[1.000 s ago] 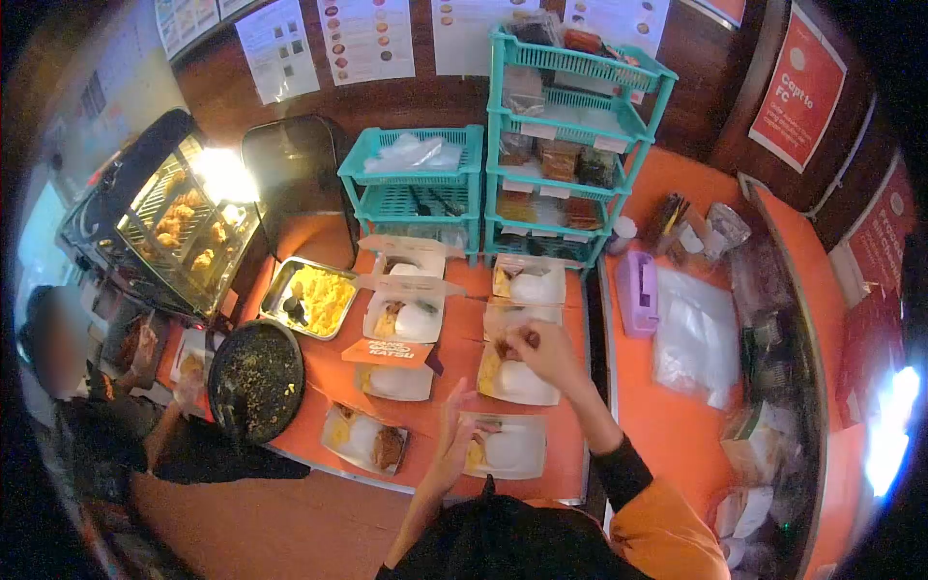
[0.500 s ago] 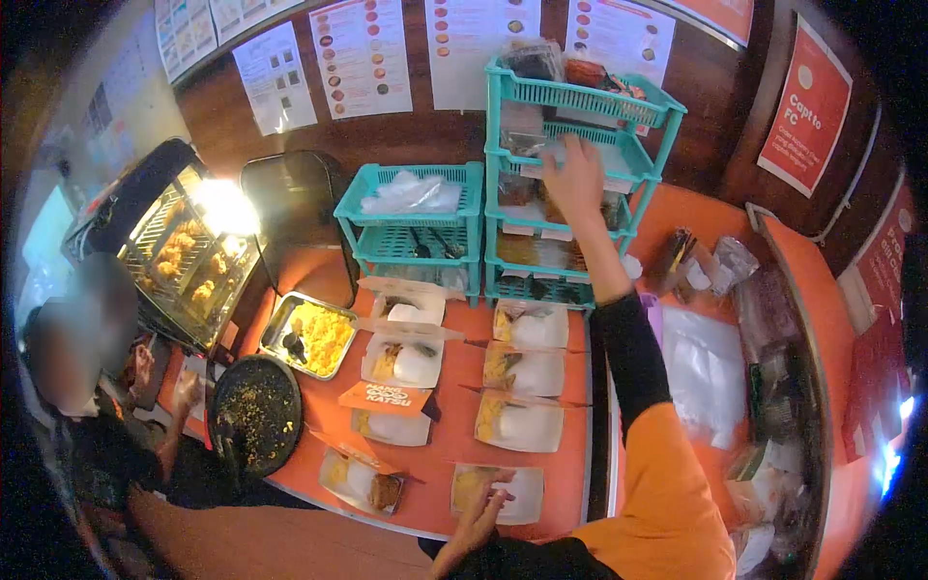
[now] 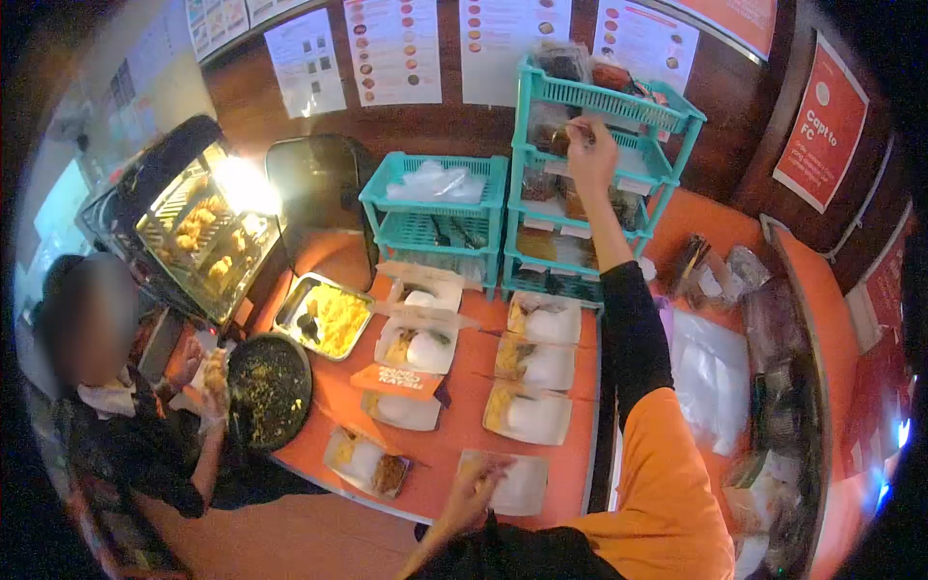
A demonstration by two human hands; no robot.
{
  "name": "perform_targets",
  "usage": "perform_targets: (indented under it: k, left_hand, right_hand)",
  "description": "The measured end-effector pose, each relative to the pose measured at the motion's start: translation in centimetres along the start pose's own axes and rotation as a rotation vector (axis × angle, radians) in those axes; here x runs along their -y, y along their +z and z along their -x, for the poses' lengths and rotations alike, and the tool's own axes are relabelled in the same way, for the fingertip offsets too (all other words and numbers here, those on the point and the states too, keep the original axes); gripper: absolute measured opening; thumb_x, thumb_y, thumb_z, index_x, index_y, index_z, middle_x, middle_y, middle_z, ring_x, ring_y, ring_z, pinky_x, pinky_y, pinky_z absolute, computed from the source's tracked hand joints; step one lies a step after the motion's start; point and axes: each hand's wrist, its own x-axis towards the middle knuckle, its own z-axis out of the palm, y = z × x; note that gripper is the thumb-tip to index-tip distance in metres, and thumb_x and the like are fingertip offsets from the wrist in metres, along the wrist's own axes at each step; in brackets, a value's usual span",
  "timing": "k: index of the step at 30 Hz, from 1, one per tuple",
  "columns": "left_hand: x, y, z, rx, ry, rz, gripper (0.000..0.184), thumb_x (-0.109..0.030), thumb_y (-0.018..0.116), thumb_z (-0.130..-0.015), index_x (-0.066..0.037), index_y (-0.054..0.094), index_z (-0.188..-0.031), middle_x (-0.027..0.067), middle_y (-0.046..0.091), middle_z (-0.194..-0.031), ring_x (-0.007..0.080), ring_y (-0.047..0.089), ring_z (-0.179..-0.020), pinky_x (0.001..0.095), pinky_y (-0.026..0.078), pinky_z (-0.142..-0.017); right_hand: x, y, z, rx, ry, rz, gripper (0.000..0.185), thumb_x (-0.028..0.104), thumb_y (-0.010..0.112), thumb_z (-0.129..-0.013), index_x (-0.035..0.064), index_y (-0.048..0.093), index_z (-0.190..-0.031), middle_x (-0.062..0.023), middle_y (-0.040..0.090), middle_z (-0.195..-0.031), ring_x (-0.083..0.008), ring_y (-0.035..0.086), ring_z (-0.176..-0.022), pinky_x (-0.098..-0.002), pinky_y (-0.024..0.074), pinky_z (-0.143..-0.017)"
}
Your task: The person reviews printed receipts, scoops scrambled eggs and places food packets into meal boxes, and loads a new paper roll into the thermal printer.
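My right hand (image 3: pixel 592 155) is raised in front of the teal tiered rack (image 3: pixel 619 97), thumb and fingertips pinched together. Whatever may be between them is too small to make out. Low in the view, my left hand (image 3: pixel 474 493) hovers at the left side of an open paper food box (image 3: pixel 523 485), its fingers bent together; their contents, if any, cannot be made out. White rice shows in that box. Just beyond it stand more open boxes with rice and yellow food, such as this near one (image 3: pixel 527 414). A further box (image 3: pixel 367 462) holds rice and a browned fried piece.
A co-worker's gloved hand (image 3: pixel 215 377) holds food beside a round dark pan (image 3: pixel 266 391). Behind are a metal tray of yellow food (image 3: pixel 338 319), a lit warming cabinet (image 3: pixel 193 227) and a lower teal rack (image 3: pixel 435 208). Plastic bags (image 3: pixel 710 377) lie right.
My right hand has drawn back from the rack's shelf, fingers now pinched upward. My left hand stays by the near box. The co-worker's hand has come to the pan with food; the view has shifted slightly.
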Motion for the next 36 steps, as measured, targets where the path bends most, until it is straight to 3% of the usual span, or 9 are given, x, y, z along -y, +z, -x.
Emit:
perform_targets:
  k: [4, 8, 11, 16, 21, 22, 29, 34, 36]
  left_hand:
    - [-6.3, -3.6, -4.5, -0.149, 0.072, 0.086, 0.029, -0.01, 0.05, -0.095, 0.002, 0.051, -0.122, 0.0137, 0.051, -0.126, 0.0172, 0.053, -0.112, 0.0342, 0.041, -0.098]
    - [-13.0, -4.0, -8.5, -0.218, 0.249, 0.385, 0.048, -0.034, 0.046, -0.099, -0.003, 0.045, -0.134, 0.0081, 0.053, -0.126, 0.016, 0.046, -0.119, 0.0326, 0.039, -0.1]
    - [-13.1, -4.0, -7.6, -0.231, -0.096, 0.294, 0.033, -0.02, 0.046, -0.1, 0.003, 0.051, -0.124, 0.0087, 0.058, -0.119, 0.014, 0.055, -0.108, 0.0298, 0.044, -0.092]
    - [-10.7, -4.2, -0.1, -0.326, 0.031, 0.465, 0.03, -0.021, 0.045, -0.101, 0.003, 0.059, -0.113, 0.0046, 0.059, -0.091, 0.0094, 0.056, -0.076, 0.0239, 0.045, -0.072]
    - [-6.3, -4.8, 5.4, 0.158, -0.11, -0.023, 0.03, -0.02, 0.05, -0.098, 0.001, 0.061, -0.117, 0.0035, 0.055, -0.084, 0.0094, 0.055, -0.075, 0.0242, 0.048, -0.071]
    - [-3.9, -4.7, 6.2, 0.239, -0.314, 0.084, 0.028, -0.02, 0.05, -0.098, 0.0, 0.06, -0.117, 0.0087, 0.063, -0.103, 0.0174, 0.063, -0.089, 0.0304, 0.05, -0.083]
    - [7.5, -3.4, 6.2, -0.006, -0.152, 0.114, 0.026, -0.01, 0.056, -0.091, 0.0, 0.063, -0.114, 0.0141, 0.061, -0.103, 0.0239, 0.062, -0.089, 0.0333, 0.05, -0.082]
    - [3.5, -2.6, 0.5, -0.209, 0.301, -0.575, 0.038, -0.005, 0.054, -0.083, 0.0, 0.055, -0.121, 0.0214, 0.053, -0.12, 0.0372, 0.053, -0.107, 0.0422, 0.041, -0.095]
    - [2.4, -2.2, 2.1, -0.227, 0.229, -0.578, 0.039, -0.005, 0.053, -0.083, -0.001, 0.053, -0.122, 0.0221, 0.053, -0.117, 0.0392, 0.05, -0.108, 0.0439, 0.039, -0.095]
  right_hand:
    - [8.0, -5.4, 2.0, 0.137, 0.041, -0.285, 0.006, 0.007, 0.064, -0.085, 0.0024, 0.064, -0.09, -0.0043, 0.066, -0.082, -0.01, 0.06, -0.076, -0.0256, 0.0465, -0.071]
    - [17.7, -12.3, 10.7, 0.5, 0.483, -0.55, 0.003, 0.004, 0.064, -0.085, 0.0027, 0.064, -0.088, -0.001, 0.065, -0.081, -0.0083, 0.059, -0.074, -0.0249, 0.0476, -0.07]
    - [23.2, -15.4, 18.9, 0.633, 0.427, -0.33, 0.006, 0.001, 0.063, -0.082, 0.0013, 0.065, -0.088, -0.0018, 0.065, -0.08, -0.008, 0.058, -0.072, -0.024, 0.047, -0.066]
    - [24.1, -20.1, 24.1, 0.575, 0.663, -0.14, 0.009, 0.005, 0.067, -0.081, 0.0024, 0.064, -0.089, -0.0069, 0.066, -0.073, -0.0122, 0.064, -0.068, -0.0282, 0.0489, -0.061]
    - [18.6, -17.8, 30.2, 0.809, 0.549, 0.302, 0.015, 0.01, 0.064, -0.084, 0.0048, 0.062, -0.097, -0.0134, 0.067, -0.084, -0.0228, 0.068, -0.075, -0.0331, 0.0518, -0.061]
    - [18.0, -17.4, 30.9, 0.721, 0.484, 0.394, 0.016, 0.015, 0.063, -0.086, 0.0062, 0.062, -0.098, -0.0144, 0.067, -0.088, -0.028, 0.068, -0.076, -0.0354, 0.0522, -0.064]
    - [24.4, -21.7, 30.4, 0.535, 0.494, 0.33, 0.012, 0.009, 0.061, -0.087, 0.0023, 0.062, -0.097, -0.0132, 0.065, -0.086, -0.0228, 0.064, -0.072, -0.032, 0.0503, -0.066]
    - [25.9, -27.0, 33.5, 0.592, 0.636, 0.293, 0.009, 0.008, 0.061, -0.087, 0.0001, 0.063, -0.091, -0.0115, 0.062, -0.081, -0.0159, 0.056, -0.067, -0.0284, 0.0455, -0.06]
    - [26.1, -29.1, 34.2, 0.554, 0.68, 0.328, 0.011, 0.008, 0.06, -0.087, 0.0001, 0.063, -0.094, -0.0133, 0.063, -0.082, -0.0196, 0.059, -0.067, -0.0306, 0.0469, -0.061]
